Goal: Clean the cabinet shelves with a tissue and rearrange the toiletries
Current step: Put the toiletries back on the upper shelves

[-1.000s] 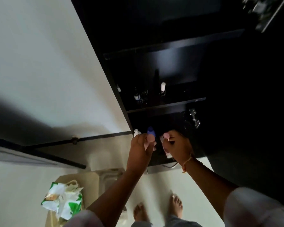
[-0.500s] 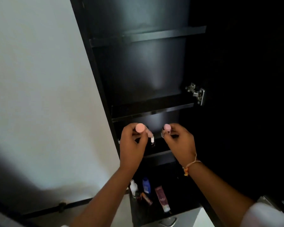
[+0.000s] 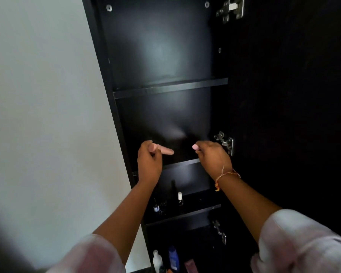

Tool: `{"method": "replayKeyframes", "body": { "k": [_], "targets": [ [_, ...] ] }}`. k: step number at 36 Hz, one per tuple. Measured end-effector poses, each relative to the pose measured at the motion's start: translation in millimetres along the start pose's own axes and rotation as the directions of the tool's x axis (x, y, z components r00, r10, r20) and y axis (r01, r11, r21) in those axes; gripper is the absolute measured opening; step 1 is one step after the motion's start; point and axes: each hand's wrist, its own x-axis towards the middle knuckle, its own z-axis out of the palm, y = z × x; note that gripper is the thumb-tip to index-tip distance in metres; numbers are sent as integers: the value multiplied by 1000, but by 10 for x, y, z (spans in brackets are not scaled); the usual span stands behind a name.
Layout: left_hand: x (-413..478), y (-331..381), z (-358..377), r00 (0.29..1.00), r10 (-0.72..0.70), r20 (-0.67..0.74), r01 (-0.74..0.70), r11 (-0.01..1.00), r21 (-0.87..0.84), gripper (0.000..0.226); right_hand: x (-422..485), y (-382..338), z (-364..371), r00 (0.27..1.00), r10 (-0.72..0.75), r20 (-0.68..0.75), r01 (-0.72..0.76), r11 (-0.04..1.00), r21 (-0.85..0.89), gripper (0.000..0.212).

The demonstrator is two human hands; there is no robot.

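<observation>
A: Being gripped in the left hand (image 3: pixel 149 164) is a pink tube (image 3: pixel 162 150), its tip aimed at the middle shelf (image 3: pixel 182 162); a pink-capped item (image 3: pixel 195 147) is being pinched in the right hand (image 3: pixel 215 159). Both are likely being brought in for placing.

B: Is room being left?

A: Yes. That shelf is lying bare, its front edge just beneath the knuckles. Below that shelf, small bottles (image 3: pixel 179 199) are being kept; lower still, more toiletries (image 3: pixel 173 258). A hinge (image 3: pixel 225 142) is crowding the right hand.

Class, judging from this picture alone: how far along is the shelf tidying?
Done: top shelf looks cleared.
In hand: left hand grips a pink tube; right hand grips a pink-capped item.
Left: small bottles and the blue bottle await arranging. No tissue visible.
</observation>
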Motion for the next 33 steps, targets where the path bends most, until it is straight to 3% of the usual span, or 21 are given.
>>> {"method": "replayKeyframes", "body": {
  "k": [4,8,18,26,33],
  "targets": [
    [99,-82,85,999,-35,11,34,998,50,22,102,56,122,996,8,87,4,991,-133,18],
    [186,-183,102,991,-134,32,129,984,121,32,175,74,217,995,13,101,4,985,-171,16],
    [323,-213,166,972,-236,2,230,949,215,36,352,103,337,981,-24,191,25,1000,-1,33],
    [325,-262,179,978,-206,23,194,951,242,38,337,91,382,997,-15,69,11,999,51,38],
    [250,-305,210,996,-73,45,54,946,321,44,271,79,410,999,-4,-38,5,1000,10,21]
  ]
}}
